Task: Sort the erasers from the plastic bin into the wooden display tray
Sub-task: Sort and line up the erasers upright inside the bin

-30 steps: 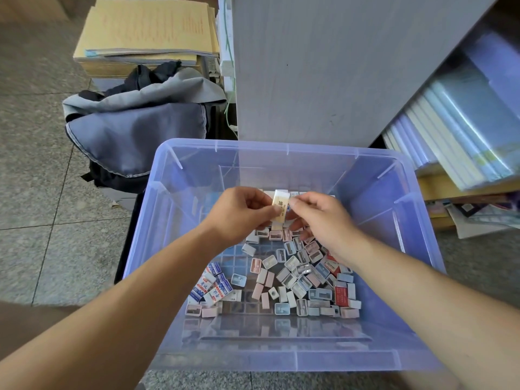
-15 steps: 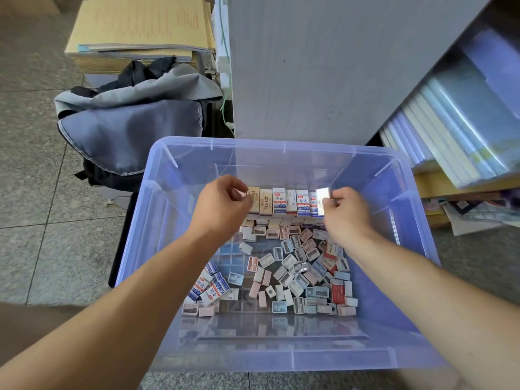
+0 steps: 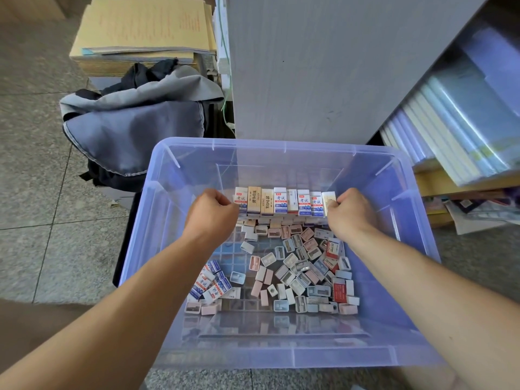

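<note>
The plastic bin [image 3: 281,146] stands on the floor, and all the erasers in view are inside it. At 12 o'clock in the bin, a row of erasers [image 3: 284,204] stands upright, side by side, against the far wall. The left hand [image 3: 209,213] is at the 9 o'clock end of this row with its fingers curled; they touch the first eraser, but I cannot tell if they grip it. The right hand [image 3: 351,213] is at the 3 o'clock end, its curled fingers and thumb pinching the cream eraser [image 3: 328,202] that closes the row. Loose erasers [image 3: 295,268] lie mixed from the centre to 5 o'clock, and some blue-white packets [image 3: 211,282] lie at 7 o'clock. Outside the bin, a grey bag [image 3: 135,130] lies at 10 o'clock.
</note>
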{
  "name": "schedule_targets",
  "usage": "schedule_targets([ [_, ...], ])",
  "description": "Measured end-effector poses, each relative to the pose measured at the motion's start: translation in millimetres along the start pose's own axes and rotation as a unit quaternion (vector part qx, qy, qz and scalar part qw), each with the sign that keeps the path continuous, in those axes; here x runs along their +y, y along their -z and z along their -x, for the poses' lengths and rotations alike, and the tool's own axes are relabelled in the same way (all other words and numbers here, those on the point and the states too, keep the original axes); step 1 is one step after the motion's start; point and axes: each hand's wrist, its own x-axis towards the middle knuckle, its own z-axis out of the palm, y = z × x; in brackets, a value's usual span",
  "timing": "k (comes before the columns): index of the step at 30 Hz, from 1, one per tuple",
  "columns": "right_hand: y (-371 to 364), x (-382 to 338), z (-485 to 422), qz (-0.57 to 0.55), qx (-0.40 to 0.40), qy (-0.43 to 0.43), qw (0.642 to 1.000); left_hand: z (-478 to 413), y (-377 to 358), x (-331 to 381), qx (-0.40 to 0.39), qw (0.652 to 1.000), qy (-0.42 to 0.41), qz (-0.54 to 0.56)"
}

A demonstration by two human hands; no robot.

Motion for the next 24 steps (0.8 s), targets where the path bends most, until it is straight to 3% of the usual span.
schedule_targets([
  [9, 2.3, -3.6, -1.2, -0.029, -0.023, -0.019, 0.999, 8.1, -3.6, -4.5, -0.071, 0.991, -0.002, -0.118],
  [15, 21.2, -13.2, 23.4, 0.016, -0.051, -0.041, 0.998, 18.5, -21.4, -18.9, -0.193, 0.937, -0.051, -0.288],
  [18, 32.4, -8.2, 35.0, 0.037, -0.133, -0.035, 0.990, 18.6, -27.4, -26.8, -0.217, 0.910, -0.080, -0.344],
  [21, 34.7, 0.2, 44.5, 0.055, -0.263, 0.058, 0.961, 17.2, -27.8, -30.6, -0.233, 0.898, -0.100, -0.360],
  [24, 28.7, 8.5, 54.3, 0.213, -0.358, 0.232, 0.879, 14.5, -26.2, -32.6, -0.236, 0.897, -0.112, -0.358],
])
